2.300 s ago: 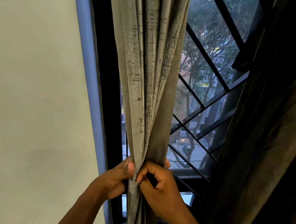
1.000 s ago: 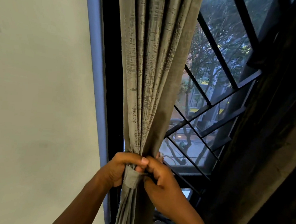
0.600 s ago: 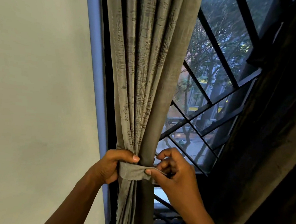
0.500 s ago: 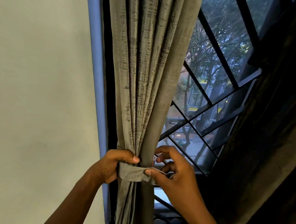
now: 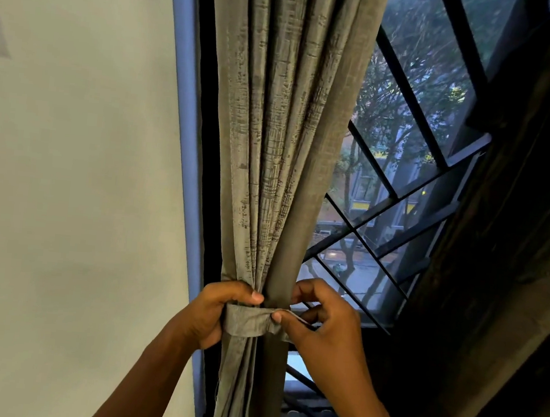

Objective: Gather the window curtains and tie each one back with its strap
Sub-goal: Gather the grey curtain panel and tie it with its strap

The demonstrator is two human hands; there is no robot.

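I have just one view, a head-worn wide-angle camera looking forward and slightly up, close to the gathered curtain (image 5: 282, 148) and window grille (image 5: 402, 200); the right edge seems too dark to read.

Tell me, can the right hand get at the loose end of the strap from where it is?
Probably yes: the right hand already pinches the strap beside the gathered curtain, with nothing between them.

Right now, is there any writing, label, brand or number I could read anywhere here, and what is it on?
None can be read.
Curtain and strap: woven pattern only, no label showing.
Yellow patches on the building outside the window: too blurred to tell whether they carry writing.
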